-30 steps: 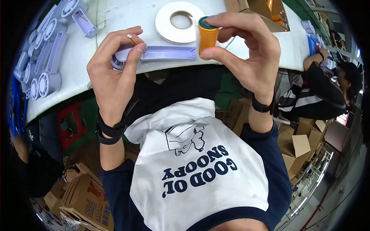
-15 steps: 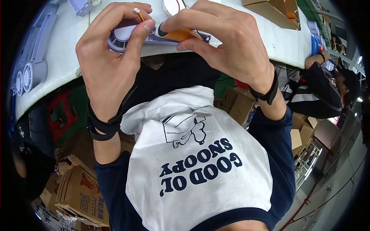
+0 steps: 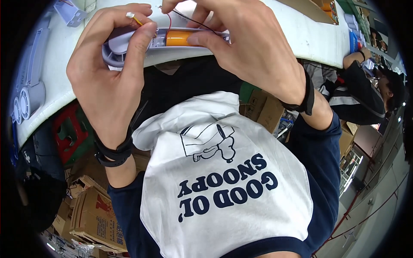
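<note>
A pale lilac plastic housing [image 3: 152, 58], shaped like a handheld fan with a round end, is held along the table's near edge. My left hand [image 3: 107, 73] grips its round end between thumb and fingers. A thin yellow wire with a small white connector [image 3: 130, 15] sticks up by those fingertips. An orange cylindrical battery [image 3: 175, 38] lies lengthwise in the housing's handle. My right hand [image 3: 254, 47] presses its thumb on the battery, the fingers raised beyond it. A red wire [image 3: 169, 20] and a black wire [image 3: 189, 19] arch up near the right fingertips.
More lilac housings [image 3: 32, 92] stand at the table's left side, with another lilac part [image 3: 69, 13] at the far left. A cardboard box [image 3: 307, 9] with orange batteries is at the far right. A person [image 3: 359, 92] sits at the right; cartons [image 3: 97, 219] stand below.
The orange battery, tilted above the housing in my right hand before, now lies in the handle. Both hands and the housing have shifted left, and my right index finger has lifted away.
</note>
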`<state>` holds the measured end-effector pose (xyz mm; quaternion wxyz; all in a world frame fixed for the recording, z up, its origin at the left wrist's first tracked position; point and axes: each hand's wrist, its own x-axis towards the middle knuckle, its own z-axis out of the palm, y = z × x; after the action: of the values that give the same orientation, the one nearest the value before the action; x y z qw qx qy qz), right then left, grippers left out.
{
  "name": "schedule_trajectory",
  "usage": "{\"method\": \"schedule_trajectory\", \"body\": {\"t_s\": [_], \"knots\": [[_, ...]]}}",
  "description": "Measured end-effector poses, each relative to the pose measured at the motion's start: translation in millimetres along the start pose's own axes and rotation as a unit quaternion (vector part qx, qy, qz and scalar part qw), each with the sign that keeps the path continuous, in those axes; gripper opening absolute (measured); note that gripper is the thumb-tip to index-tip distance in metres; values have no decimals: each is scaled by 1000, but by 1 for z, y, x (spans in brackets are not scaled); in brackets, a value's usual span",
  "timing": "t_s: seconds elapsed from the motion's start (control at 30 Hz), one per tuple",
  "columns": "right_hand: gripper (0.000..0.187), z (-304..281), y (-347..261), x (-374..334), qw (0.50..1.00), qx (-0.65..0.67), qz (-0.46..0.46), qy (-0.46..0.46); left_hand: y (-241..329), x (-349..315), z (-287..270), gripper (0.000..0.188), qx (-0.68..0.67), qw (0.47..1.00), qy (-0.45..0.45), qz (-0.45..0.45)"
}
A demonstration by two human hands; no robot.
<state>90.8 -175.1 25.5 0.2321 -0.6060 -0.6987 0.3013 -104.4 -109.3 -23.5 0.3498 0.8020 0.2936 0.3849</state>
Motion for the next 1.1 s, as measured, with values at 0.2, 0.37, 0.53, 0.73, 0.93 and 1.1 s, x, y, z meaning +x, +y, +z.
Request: {"method": "schedule_trajectory", "body": {"t_s": [0.2,0.37,0.53,0.73,0.93,1.1], "knots": [[36,-28,7,14,997,-52,-45,-42,6,8,-4,19,-2,1000,-27,8],[32,-97,15,-26,980,161,52,108,34,26,-33,58,122,975,-187,-21],[15,-161,103,-77,932,29,41,360,50,72,-52,65,195,944,-265,-33],[16,-209,137,-58,957,-71,139,243,-26,211,-100,46,352,925,-141,23],[24,-201,186,-23,877,-408,153,204,-187,337,-70,65,421,893,-45,-155],[25,-176,180,27,814,-508,227,165,-238,337,-57,79,489,849,-30,-199]]}}
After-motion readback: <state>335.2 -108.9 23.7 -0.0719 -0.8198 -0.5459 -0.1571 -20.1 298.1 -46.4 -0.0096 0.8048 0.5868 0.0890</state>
